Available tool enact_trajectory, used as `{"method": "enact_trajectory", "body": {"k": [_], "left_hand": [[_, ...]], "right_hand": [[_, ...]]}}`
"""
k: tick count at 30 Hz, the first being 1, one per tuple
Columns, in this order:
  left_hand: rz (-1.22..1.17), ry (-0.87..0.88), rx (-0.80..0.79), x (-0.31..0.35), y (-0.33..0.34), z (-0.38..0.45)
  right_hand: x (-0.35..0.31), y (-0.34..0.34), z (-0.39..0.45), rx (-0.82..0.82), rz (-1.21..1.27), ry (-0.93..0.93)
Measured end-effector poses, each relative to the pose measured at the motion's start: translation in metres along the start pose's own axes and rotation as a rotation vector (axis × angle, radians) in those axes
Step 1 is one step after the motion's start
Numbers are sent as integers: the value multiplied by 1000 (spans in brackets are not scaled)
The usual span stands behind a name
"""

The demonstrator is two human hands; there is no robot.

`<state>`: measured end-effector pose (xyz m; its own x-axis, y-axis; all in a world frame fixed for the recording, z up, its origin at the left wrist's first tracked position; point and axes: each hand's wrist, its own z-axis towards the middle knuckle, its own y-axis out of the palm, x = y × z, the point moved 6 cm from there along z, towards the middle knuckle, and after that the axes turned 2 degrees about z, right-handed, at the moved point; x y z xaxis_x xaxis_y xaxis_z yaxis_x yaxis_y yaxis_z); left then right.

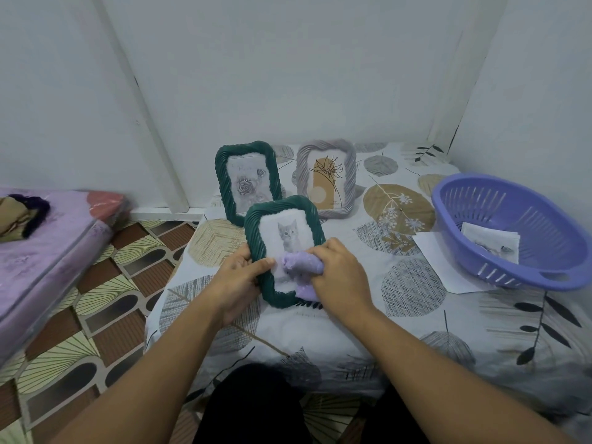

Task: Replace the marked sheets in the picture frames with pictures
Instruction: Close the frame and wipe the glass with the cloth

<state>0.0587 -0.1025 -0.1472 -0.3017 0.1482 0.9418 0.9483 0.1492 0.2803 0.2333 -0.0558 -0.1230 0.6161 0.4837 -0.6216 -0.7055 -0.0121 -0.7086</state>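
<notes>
A dark green frame (256, 225) with a kitten picture is tilted up in front of me. My left hand (240, 277) grips its left edge, thumb across the lower rim. My right hand (339, 277) holds a bunched lilac cloth (299, 265) against the lower part of the glass. Behind it stand a second green frame (224, 174) with a grey rose picture and a grey frame (350, 174) with a tan plant drawing, both upright.
A purple slotted basket (480, 200) at the right holds a folded sheet (493, 241). A white paper (439, 261) lies partly under it. The leaf-patterned tablecloth (416, 302) covers the table. A purple mattress (41, 251) lies left on the patterned floor.
</notes>
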Motion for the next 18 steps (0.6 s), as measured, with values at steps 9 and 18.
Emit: {"method": "enact_trajectory", "body": {"k": [9, 18], "left_hand": [[-17, -1, -3, 1, 1, 0], [-28, 5, 4, 1, 2, -1]], "right_hand": [[-5, 1, 3, -74, 24, -40], [-12, 6, -1, -110, 14, -91]]}}
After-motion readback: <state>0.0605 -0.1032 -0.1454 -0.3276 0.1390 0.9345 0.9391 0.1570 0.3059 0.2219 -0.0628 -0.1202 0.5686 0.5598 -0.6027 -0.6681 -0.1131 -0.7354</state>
